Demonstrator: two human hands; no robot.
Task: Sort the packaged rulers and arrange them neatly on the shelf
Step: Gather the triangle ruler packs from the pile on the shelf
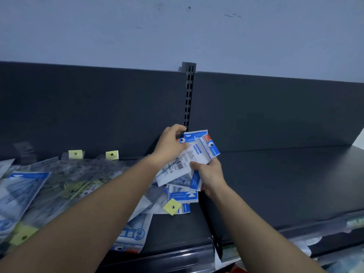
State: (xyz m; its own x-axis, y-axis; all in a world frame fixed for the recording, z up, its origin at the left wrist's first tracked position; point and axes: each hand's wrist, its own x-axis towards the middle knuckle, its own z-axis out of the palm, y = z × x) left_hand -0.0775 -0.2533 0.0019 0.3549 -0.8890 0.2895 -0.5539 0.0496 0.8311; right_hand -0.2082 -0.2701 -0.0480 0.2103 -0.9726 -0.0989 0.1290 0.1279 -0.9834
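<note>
Two hands, yours, met at the centre of the head view, over the dark shelf (275,184). Your left hand (170,142) extended from the near left. Its fingers were curled over the far, upper edge of a bundle of packaged rulers (195,152), pinching the blue header cards. Your right hand (209,174) extended from the near right and gripped the bundle's lower right corner. Its thumb pressed on the white barcode card, and the other fingers were hidden behind it. The bundle was held fanned and tilted, just in front of the slotted upright (188,95) that divided the dark back panel (98,105).

Left of the hands, a loose pile of packages (59,184) lay overlapping across the left half of the shelf. Some were blue-and-white, others clear with yellow hang tabs (75,154). One yellow-tabbed package (172,206) lay on the shelf nearer than the bundle, between your two forearms. A blue-and-white package (134,233) lay near the front edge, partly under your left forearm. A pale wall (177,26) rose beyond the panel.
</note>
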